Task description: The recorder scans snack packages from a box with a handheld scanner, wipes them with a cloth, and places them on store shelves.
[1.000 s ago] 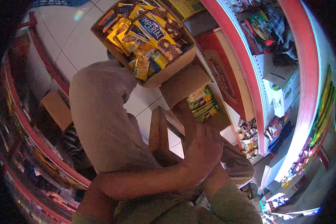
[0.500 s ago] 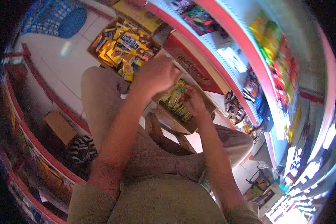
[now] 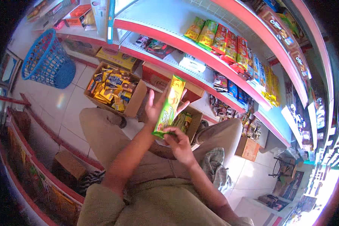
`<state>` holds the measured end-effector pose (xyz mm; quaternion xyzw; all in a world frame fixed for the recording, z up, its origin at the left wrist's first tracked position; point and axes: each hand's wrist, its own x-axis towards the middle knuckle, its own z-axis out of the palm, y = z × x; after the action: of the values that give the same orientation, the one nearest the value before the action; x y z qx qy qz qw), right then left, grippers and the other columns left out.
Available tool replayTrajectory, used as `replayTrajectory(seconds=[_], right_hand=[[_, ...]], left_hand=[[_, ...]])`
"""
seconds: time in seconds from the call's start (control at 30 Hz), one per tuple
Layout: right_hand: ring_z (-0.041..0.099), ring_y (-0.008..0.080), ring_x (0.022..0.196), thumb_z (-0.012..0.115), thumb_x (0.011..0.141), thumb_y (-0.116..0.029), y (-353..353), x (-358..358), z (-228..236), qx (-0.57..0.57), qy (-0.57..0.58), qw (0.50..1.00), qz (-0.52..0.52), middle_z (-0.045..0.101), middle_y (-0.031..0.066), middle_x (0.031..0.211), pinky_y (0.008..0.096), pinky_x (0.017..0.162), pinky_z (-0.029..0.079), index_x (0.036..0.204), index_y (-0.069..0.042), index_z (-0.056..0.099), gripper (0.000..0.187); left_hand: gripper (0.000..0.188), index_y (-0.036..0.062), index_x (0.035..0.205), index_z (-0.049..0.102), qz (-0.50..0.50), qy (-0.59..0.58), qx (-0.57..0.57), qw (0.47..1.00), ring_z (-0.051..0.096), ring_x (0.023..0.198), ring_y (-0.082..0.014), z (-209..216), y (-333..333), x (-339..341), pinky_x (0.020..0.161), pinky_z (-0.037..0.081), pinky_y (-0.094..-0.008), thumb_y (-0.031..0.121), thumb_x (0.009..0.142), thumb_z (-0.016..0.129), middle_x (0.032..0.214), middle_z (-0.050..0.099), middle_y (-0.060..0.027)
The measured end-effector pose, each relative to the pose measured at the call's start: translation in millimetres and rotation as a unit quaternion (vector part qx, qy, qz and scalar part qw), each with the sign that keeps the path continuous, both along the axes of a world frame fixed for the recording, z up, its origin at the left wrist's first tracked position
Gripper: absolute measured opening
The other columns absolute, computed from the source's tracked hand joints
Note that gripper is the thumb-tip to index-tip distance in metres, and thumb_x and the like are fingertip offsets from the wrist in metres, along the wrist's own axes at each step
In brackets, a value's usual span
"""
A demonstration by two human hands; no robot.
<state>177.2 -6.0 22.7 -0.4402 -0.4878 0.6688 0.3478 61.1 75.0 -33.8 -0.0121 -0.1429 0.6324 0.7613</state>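
Note:
A long, flat green-and-yellow snack packet (image 3: 169,107) slants across both my hands above my lap. My left hand (image 3: 153,110) cradles it from behind, with thumb and fingers spread and showing at either side. At the packet's lower end, my right hand (image 3: 180,147) pinches the edge between thumb and fingers. Behind it, partly hidden, a cardboard box of green packets (image 3: 182,122) sits between my knees. To the left stands an open cardboard box (image 3: 135,98) filled with yellow snack packets (image 3: 111,88).
Shelves with red edges (image 3: 158,32) run along the far and right sides, with colourful packets (image 3: 224,41) on them. A blue plastic basket (image 3: 51,62) stands on the tiled floor at far left. Low red-edged shelving (image 3: 41,165) lines the left; a brown carton (image 3: 246,148) is at right.
Both hands have come up out of the area over the boxes, and the snack packet now shows between them. The view has tilted up, bringing more of the shelves and basket into sight.

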Motion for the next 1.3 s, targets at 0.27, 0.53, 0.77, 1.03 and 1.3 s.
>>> replayTrajectory(seconds=[0.27, 0.53, 0.77, 1.03, 1.3], right_hand=[[0.058, 0.007, 0.084, 0.064, 0.091, -0.005, 1.7, 5.5, 2.1, 0.186, -0.264, 0.946, -0.022, 0.063, 0.004, 0.095, 0.023, 0.069, 0.049, 0.11, -0.003, 0.056, 0.02], [0.061, 0.0153, 0.095, 0.064, 0.092, -0.01, 9.4, 12.8, -18.0, 0.033, -0.093, 0.992, -0.078, 0.065, 0.0105, 0.1, 0.0294, 0.085, 0.049, 0.108, 0.0, 0.056, 0.021], [0.058, 0.0299, 0.111, 0.074, 0.079, -0.015, -15.2, 77.9, 72.1, 0.194, -0.416, 0.879, 0.128, 0.058, 0.0157, 0.124, 0.0417, 0.096, 0.045, 0.123, -0.009, 0.06, 0.046], [0.047, 0.0436, 0.115, 0.076, 0.07, -0.026, -119.0, 178.6, 40.7, 0.146, -0.547, 0.823, 0.037, 0.043, 0.0275, 0.127, 0.047, 0.096, 0.044, 0.122, 0.001, 0.054, 0.063], [0.041, 0.0481, 0.121, 0.071, 0.06, -0.014, 23.0, 40.8, 7.1, 0.399, -0.477, 0.783, -0.024, 0.039, 0.0286, 0.132, 0.0516, 0.104, 0.035, 0.121, -0.004, 0.057, 0.063]], left_hand=[[0.059, 0.0119, 0.148, 0.032, -0.026, 0.099, -0.075, 0.992, 0.036, 0.138, -0.0325, -25.5, 23.7, 3.8, 0.104, 0.044, -0.0448, 0.044, 0.099, 0.039, 0.149, 0.037, -0.0172], [0.069, 0.0139, 0.143, 0.041, 0.078, 0.591, -0.226, 0.771, 0.058, 0.091, -0.0165, 0.1, 25.1, -12.8, 0.075, 0.05, -0.0286, 0.023, 0.083, 0.075, 0.115, 0.054, -0.0063], [0.057, 0.0081, 0.143, 0.039, 0.025, 0.257, -0.102, 0.961, 0.053, 0.124, -0.0293, 8.4, 22.3, -11.3, 0.098, 0.048, -0.0395, 0.012, 0.09, 0.059, 0.127, 0.055, -0.0106], [0.076, 0.0042, 0.149, 0.027, -0.065, 0.025, -0.056, 0.996, 0.026, 0.144, -0.0336, 21.2, 19.0, -6.8, 0.117, 0.022, -0.0486, 0.057, 0.095, 0.034, 0.156, 0.027, -0.0138], [0.072, 0.0027, 0.144, 0.036, -0.123, 0.028, -0.055, 0.99, 0.035, 0.137, -0.0349, -2.3, 12.3, 27.6, 0.115, 0.027, -0.0478, 0.055, 0.095, 0.034, 0.149, 0.036, -0.02]])
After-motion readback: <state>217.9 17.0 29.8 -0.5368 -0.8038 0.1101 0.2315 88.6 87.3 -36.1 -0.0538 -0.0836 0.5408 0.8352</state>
